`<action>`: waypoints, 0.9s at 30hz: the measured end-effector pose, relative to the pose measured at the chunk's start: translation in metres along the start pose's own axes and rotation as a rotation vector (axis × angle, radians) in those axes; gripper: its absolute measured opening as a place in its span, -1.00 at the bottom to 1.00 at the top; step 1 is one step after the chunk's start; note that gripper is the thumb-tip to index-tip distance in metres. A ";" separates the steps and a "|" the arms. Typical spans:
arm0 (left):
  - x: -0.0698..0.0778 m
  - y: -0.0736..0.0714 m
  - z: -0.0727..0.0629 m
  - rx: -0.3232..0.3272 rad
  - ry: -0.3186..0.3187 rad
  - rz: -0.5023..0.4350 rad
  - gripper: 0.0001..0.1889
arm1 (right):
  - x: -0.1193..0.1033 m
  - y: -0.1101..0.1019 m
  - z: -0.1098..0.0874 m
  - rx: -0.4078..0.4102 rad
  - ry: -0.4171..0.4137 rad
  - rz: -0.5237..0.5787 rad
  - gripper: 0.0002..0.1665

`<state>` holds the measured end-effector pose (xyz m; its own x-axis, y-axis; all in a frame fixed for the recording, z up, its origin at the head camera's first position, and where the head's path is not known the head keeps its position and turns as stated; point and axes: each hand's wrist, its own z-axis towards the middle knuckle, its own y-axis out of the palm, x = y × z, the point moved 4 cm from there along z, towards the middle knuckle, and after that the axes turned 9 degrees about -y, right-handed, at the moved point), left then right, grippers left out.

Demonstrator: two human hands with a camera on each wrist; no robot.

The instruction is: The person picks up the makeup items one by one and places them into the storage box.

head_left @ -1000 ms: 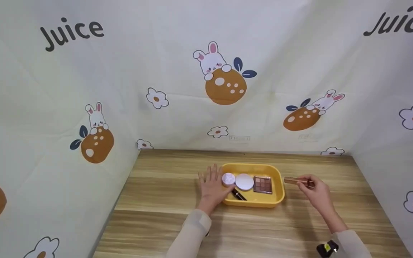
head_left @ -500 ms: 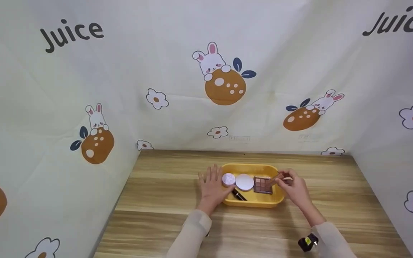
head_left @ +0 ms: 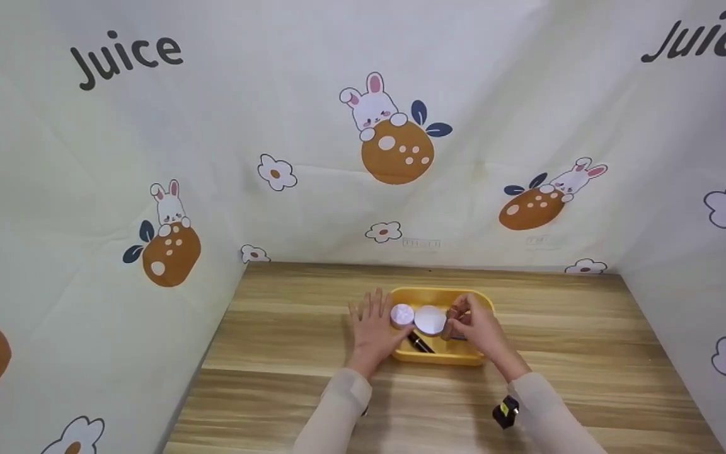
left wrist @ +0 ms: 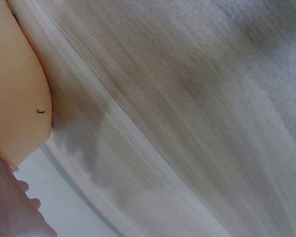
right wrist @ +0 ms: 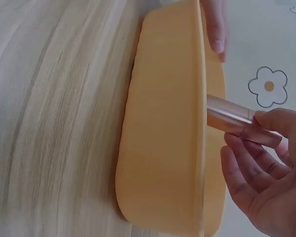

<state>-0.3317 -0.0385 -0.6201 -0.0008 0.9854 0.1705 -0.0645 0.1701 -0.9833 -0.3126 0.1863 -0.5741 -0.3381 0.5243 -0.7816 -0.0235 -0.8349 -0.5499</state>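
Note:
My right hand point(head_left: 481, 329) pinches a shiny rose-gold lipstick point(head_left: 447, 330) between thumb and fingers over the right part of a yellow basket point(head_left: 438, 360). In the right wrist view, the lipstick point(right wrist: 229, 114) slants down past the basket's rim. My left hand point(head_left: 374, 335) rests with spread fingers on the basket's left end, holding nothing. Inside lie a small patterned round jar point(head_left: 402, 314), a white round compact point(head_left: 430, 320) and a black tube point(head_left: 421, 342). The eyeshadow palette at the right is mostly hidden behind my right hand.
The basket stands on a wood-grain table point(head_left: 287, 328). A pale printed cloth point(head_left: 312, 208) with rabbits and flowers hangs behind and at both sides. A small black device point(head_left: 505, 412) is at my right wrist.
My right hand has carried the lipstick leftward, from outside the basket's right end to over its inside, covering the palette. My left hand stays in place.

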 end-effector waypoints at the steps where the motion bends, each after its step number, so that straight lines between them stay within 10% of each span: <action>1: 0.000 0.000 0.000 0.002 0.001 0.002 -0.02 | -0.001 0.003 0.001 -0.015 -0.013 -0.020 -0.65; 27: -0.001 -0.002 -0.002 0.018 -0.001 0.037 -0.02 | 0.001 0.053 0.001 -0.270 -0.005 -0.283 -0.74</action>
<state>-0.3300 -0.0394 -0.6185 -0.0046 0.9910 0.1340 -0.0829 0.1331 -0.9876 -0.3155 0.1429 -0.6036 -0.3583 0.7259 -0.5871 0.1314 -0.5834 -0.8015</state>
